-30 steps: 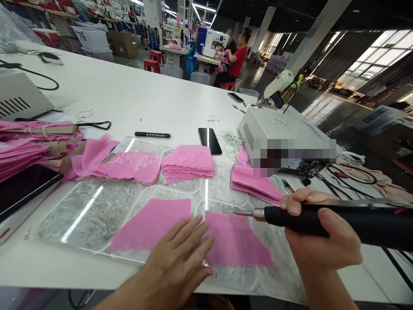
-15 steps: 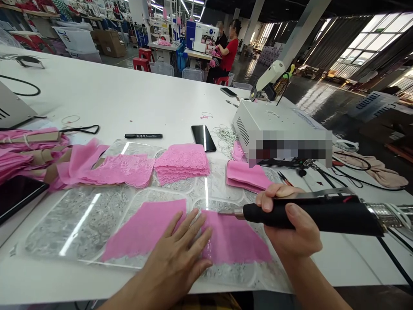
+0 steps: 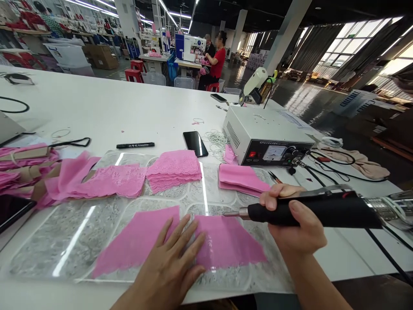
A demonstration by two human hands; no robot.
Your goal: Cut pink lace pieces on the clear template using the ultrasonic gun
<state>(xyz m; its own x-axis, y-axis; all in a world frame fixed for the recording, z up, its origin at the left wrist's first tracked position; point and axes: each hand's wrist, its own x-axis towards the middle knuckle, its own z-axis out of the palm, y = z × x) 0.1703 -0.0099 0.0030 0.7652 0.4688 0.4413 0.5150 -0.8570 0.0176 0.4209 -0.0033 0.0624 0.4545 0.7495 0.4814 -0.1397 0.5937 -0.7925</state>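
Observation:
My left hand (image 3: 171,265) lies flat, fingers spread, on a pink lace piece (image 3: 135,241) spread over clear glass plates (image 3: 64,241). My right hand (image 3: 295,221) is closed round the black handle of a cutting tool (image 3: 316,209). The tool's metal tip (image 3: 232,213) hovers just above the right half of the pink piece (image 3: 227,243).
A stack of pink lace (image 3: 174,168), another lace piece (image 3: 112,181) and folded pink cloth (image 3: 241,178) lie behind. A white machine box (image 3: 261,133), a phone (image 3: 193,143), a black marker (image 3: 135,145) and cables (image 3: 325,161) sit on the white table (image 3: 129,107). People work at a sewing station (image 3: 213,60) far back.
My right hand and the tool have moved left, bringing the tip over the pink piece. My left hand stays flat on the fabric. The view has tilted and shifted slightly.

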